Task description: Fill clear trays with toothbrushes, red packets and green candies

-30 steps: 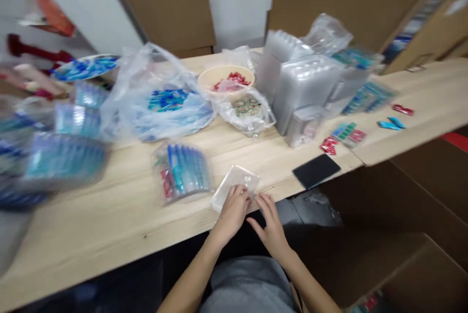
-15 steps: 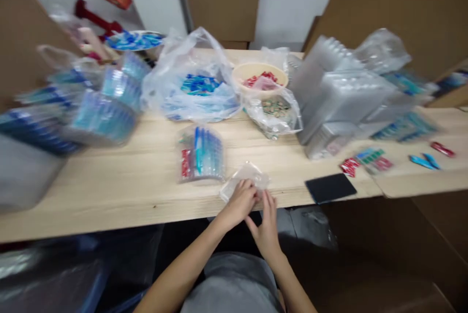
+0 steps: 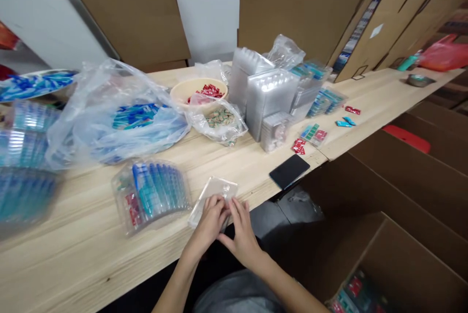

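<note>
At the table's front edge lies a thin clear plastic case [image 3: 214,187], partly covered by my hands. My left hand [image 3: 210,218] rests on its near part, fingers bent and pressed together on the plastic. Beside it, my right hand [image 3: 242,232] has its fingers stretched over the near right corner of the case, with the thumb held apart. The two hands meet at the fingertips, and whatever small part lies beneath them is hidden. Left of the case sits a clear package [image 3: 155,191] of blue-and-teal sticks and small red pieces.
Behind stand a plastic bag [image 3: 91,127] of blue pieces, a cream bowl [image 3: 181,91] of red packets and a small bag [image 3: 215,130] of greenish pieces. Stacked clear trays [image 3: 270,93], a black phone [image 3: 288,171] and red packets [image 3: 299,146] lie rightward. An open carton [image 3: 409,259] is lower right.
The camera view has swung to the right, bringing the far right end of the table and the cartons into sight. Both hands stay at the clear case with nearly the same pose.
</note>
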`<control>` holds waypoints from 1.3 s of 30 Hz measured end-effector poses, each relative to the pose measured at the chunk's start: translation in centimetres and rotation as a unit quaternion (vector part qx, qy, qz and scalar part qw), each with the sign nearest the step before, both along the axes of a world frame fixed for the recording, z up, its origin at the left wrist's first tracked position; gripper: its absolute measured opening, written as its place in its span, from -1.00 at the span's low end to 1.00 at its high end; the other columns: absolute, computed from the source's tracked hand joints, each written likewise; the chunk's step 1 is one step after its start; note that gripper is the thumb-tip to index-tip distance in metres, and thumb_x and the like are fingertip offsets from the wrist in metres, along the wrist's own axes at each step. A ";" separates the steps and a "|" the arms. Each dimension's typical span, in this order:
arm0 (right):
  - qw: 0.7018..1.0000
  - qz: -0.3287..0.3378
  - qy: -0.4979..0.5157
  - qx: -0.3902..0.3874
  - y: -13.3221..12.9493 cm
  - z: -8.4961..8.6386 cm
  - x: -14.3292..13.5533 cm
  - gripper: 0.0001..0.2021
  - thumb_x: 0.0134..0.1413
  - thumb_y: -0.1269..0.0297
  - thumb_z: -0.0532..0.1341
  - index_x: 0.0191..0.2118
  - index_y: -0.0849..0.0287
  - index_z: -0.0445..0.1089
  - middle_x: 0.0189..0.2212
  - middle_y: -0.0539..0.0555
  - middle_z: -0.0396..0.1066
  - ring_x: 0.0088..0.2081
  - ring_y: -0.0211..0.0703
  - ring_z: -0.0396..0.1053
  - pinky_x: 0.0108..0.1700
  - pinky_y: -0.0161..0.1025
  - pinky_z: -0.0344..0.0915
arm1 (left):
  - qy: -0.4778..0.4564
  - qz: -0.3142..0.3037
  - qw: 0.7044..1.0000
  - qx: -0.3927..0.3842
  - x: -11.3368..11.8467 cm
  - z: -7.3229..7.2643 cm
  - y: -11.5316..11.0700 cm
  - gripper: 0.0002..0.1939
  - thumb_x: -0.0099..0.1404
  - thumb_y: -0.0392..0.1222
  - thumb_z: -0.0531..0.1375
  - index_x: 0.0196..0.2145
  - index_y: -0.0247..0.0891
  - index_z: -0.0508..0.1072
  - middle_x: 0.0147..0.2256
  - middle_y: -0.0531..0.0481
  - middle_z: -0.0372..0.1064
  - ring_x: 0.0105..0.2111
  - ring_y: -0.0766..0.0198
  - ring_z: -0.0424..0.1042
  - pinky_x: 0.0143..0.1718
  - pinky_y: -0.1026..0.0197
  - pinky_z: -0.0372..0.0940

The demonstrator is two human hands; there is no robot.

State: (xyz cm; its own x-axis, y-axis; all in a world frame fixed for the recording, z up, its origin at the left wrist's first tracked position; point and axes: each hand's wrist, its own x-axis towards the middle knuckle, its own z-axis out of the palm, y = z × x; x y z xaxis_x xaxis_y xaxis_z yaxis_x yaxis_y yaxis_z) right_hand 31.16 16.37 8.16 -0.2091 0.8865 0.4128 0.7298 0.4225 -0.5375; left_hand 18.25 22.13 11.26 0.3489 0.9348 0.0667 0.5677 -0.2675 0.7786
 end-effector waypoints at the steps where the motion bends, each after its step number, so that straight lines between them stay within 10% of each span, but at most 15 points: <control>1: 1.000 0.002 -0.001 -0.002 0.0 0.0 0.0 -0.03 0.06 0.29 0.26 0.39 0.20 -0.44 0.29 0.39 0.01 0.34 0.15 -0.05 0.27 0.33 -0.02 | 0.001 0.001 1.000 -0.001 0.0 0.0 0.0 -0.86 0.27 -0.33 0.06 -0.29 -0.25 0.42 -0.23 -0.09 0.31 -0.17 0.11 0.26 -0.08 0.04 0.27; 17: 1.000 0.019 0.000 -0.008 0.0 0.0 -0.4 0.07 -0.04 0.41 0.29 0.38 0.24 -0.52 0.29 0.44 -0.01 0.34 0.20 -0.08 0.22 0.43 -0.03 | 0.070 0.028 0.997 0.013 0.8 0.0 0.0 -0.75 0.17 -0.35 0.08 -0.22 -0.30 0.49 -0.19 -0.16 0.34 -0.14 0.04 0.32 -0.02 -0.08 0.27; 25: 0.999 0.029 -0.036 0.023 1.7 1.2 0.2 0.05 0.10 0.19 0.24 0.35 0.32 -0.65 0.31 0.45 -0.07 0.35 0.14 -0.10 0.26 0.35 -0.05 | -0.099 0.098 0.990 -0.013 1.6 2.3 1.1 -0.85 0.17 -0.14 0.10 -0.45 -0.23 0.39 -0.21 -0.12 0.37 -0.10 0.07 0.33 0.06 -0.07 0.18; 29: 0.998 0.009 -0.062 0.011 3.0 1.2 0.8 -0.12 0.19 0.07 0.15 0.38 0.32 -0.41 0.26 0.41 0.08 0.30 0.17 0.06 0.27 0.40 -0.13 | -0.270 0.151 0.947 -0.085 1.0 4.9 2.5 -0.76 0.11 -0.01 0.17 -0.48 -0.25 0.37 -0.17 -0.10 0.40 -0.12 0.14 0.36 0.00 0.06 0.23; 35: 0.996 -0.064 -0.055 -0.042 6.7 1.2 3.1 -0.55 0.27 0.17 0.01 0.16 0.31 0.28 0.19 0.39 0.22 0.27 0.23 0.11 0.25 0.47 -0.31 | -0.580 0.138 0.786 -0.162 -2.0 10.0 2.2 -0.73 0.02 0.04 0.27 -0.45 -0.21 0.38 -0.17 -0.04 0.47 -0.02 0.09 0.39 -0.02 0.04 0.32; 39: 0.986 -0.110 0.125 -0.027 8.5 5.1 3.7 -0.48 0.23 -0.03 0.02 0.02 0.34 0.39 0.14 0.43 0.27 0.23 0.25 0.17 0.24 0.44 -0.19 | -0.598 0.091 0.784 -0.142 -4.0 12.1 -0.3 -0.67 0.11 0.07 0.23 -0.55 -0.19 0.26 -0.18 0.00 0.49 0.03 0.02 0.39 -0.04 -0.05 0.37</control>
State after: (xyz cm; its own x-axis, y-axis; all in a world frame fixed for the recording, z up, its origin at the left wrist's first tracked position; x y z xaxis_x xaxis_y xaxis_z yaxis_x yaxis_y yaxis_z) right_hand 34.85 24.90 13.24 0.0935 0.9210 0.3782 0.6423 0.2345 -0.7297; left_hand 14.29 21.87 23.41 0.0540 0.9983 0.0239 -0.6044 0.0137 0.7966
